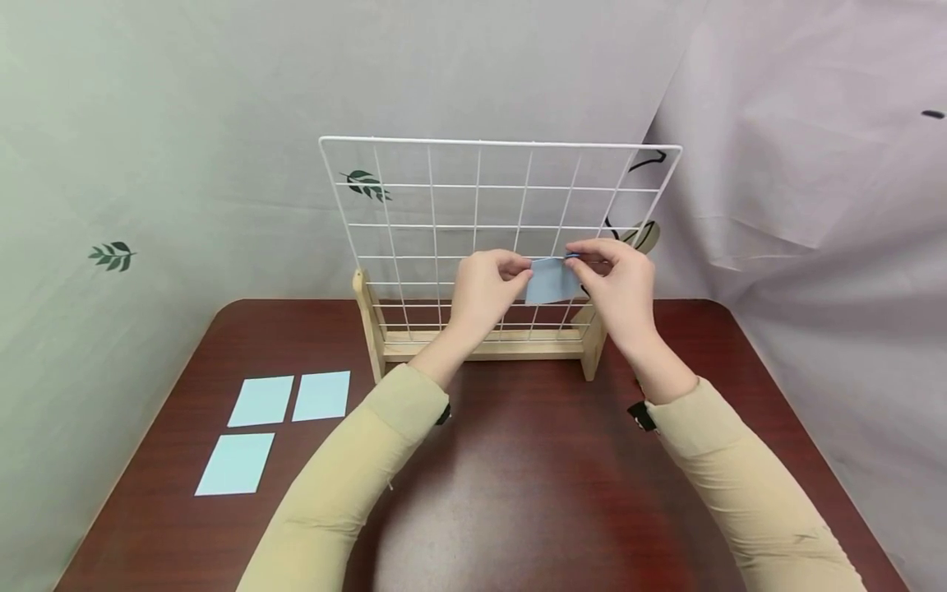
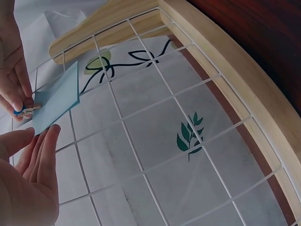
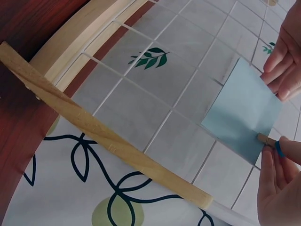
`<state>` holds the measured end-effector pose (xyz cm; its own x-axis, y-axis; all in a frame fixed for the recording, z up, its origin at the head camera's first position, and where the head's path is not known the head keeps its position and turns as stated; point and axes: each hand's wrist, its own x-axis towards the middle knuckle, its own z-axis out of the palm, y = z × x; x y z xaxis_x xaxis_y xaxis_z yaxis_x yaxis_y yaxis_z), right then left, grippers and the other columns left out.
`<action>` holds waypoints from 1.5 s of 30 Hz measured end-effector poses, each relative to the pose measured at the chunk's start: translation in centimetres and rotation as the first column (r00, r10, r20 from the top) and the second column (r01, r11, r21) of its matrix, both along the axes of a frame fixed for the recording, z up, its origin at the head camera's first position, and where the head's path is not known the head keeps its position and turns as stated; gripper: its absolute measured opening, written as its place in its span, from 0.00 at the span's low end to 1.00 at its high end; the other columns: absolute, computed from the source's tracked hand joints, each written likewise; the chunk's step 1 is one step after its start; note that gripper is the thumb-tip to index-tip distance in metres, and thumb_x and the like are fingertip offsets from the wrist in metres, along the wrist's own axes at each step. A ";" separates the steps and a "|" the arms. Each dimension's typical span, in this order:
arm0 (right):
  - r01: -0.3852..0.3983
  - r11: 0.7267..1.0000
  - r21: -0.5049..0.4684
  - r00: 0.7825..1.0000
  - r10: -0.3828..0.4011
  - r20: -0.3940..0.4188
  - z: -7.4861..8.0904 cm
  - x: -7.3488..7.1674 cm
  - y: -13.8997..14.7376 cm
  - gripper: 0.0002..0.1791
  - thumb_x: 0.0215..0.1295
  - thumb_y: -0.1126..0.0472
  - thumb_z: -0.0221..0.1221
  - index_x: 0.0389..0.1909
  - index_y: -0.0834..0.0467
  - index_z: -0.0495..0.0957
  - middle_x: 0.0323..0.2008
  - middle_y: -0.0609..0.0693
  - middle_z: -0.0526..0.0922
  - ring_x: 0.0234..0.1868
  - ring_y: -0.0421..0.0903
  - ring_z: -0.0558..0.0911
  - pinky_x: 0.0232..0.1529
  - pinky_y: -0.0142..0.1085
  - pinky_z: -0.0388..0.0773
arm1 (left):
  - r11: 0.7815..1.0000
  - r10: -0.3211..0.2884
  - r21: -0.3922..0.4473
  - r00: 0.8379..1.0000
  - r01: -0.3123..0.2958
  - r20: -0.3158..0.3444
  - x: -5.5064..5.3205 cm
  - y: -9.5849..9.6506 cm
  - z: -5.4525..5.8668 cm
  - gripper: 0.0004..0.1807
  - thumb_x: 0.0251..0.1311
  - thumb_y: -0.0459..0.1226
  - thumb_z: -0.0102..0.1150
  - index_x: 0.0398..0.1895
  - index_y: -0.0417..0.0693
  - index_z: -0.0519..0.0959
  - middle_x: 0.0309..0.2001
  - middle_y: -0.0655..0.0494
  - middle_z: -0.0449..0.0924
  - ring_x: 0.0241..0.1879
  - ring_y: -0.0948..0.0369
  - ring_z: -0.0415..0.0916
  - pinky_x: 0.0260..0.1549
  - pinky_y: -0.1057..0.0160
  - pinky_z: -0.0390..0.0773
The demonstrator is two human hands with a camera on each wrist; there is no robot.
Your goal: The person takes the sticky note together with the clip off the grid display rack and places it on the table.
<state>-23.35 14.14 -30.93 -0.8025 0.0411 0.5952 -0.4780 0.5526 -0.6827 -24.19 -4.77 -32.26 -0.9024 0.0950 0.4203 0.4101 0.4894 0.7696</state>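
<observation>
A light blue square of paper [image 1: 552, 281] is held up against the white wire grid [image 1: 453, 226]. My left hand [image 1: 484, 288] pinches the paper's left edge between thumb and fingers. At its upper right corner, my right hand [image 1: 616, 284] pinches a small wooden clothespin [image 3: 266, 140] with a blue part. In the right wrist view the clothespin's tip overlaps the paper's corner. The left wrist view shows the paper [image 2: 59, 99] in front of the grid wires, both hands along its top edge.
The grid stands in a wooden base [image 1: 488, 349] with two side posts on a dark red table [image 1: 503, 493]. Three more pale blue paper squares [image 1: 261, 401] lie on the table's left side. Behind hangs a light curtain [image 1: 222, 123] with leaf prints.
</observation>
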 end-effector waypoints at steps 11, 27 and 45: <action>0.016 0.997 0.079 0.996 -0.008 -0.094 -0.1 -0.5 0.2 0.07 0.63 0.71 0.73 0.41 0.65 0.92 0.41 0.60 0.93 0.32 0.12 0.76 0.37 0.11 0.74 | 0.996 0.060 -0.060 0.998 -0.061 -0.022 -0.3 0.7 0.0 0.08 0.67 0.37 0.72 0.44 0.44 0.92 0.39 0.52 0.94 0.38 0.60 0.91 0.39 0.61 0.87; -0.003 0.999 0.051 0.996 0.008 -0.094 0.7 -0.3 0.1 0.06 0.62 0.71 0.74 0.40 0.65 0.92 0.39 0.62 0.93 0.31 0.13 0.77 0.36 0.13 0.74 | 0.995 0.060 -0.079 0.998 -0.061 -0.010 0.1 0.3 0.3 0.07 0.68 0.36 0.71 0.44 0.44 0.91 0.38 0.52 0.93 0.37 0.59 0.90 0.40 0.61 0.87; -0.056 0.998 -0.028 0.998 0.056 -0.009 1.5 0.7 0.2 0.09 0.65 0.71 0.71 0.46 0.65 0.91 0.40 0.65 0.92 0.31 0.18 0.81 0.39 0.15 0.78 | 0.999 0.038 -0.023 0.999 -0.038 0.004 0.3 -0.9 0.1 0.07 0.68 0.35 0.71 0.44 0.42 0.91 0.38 0.50 0.93 0.38 0.56 0.89 0.43 0.59 0.87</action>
